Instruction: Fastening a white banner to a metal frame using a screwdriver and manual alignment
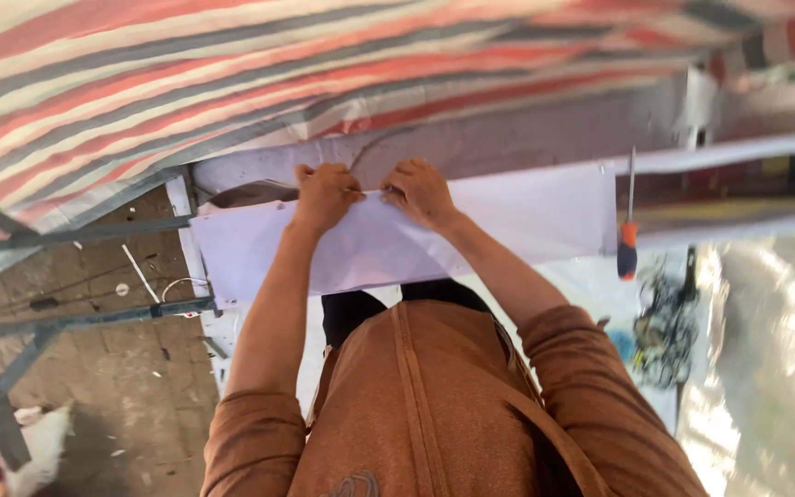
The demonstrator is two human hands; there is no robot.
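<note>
Head view. The left hand (324, 195) and the right hand (420, 191) rest close together on the far edge of a white sheet (526, 216), a wide flat panel that spans the work surface in front of the person. Both hands are curled, fingers folded over or pinching that far edge; whether the fingertips close fully around it cannot be told, since they are hidden behind the edge.

Handling: the sheet appears thin and light, with a smooth and probably slippery face. It lies flat without creases, so it is likely semi-stiff and may bow if lifted at one point only. Grip it along an edge with both hands set apart, as the centre offers no purchase.

Surface and surroundings: the sheet lies on a bench against a grey wall (526, 138). A screwdriver (627, 241) with an orange-and-black handle sits at the right end of the sheet, shaft pointing away from the person. A striped red, grey and white tarpaulin (140, 83) covers the area overhead. A dark metal frame (66, 322) stands to the left over a paved brick floor (131, 387). The right side of the view is bright and blurred.
</note>
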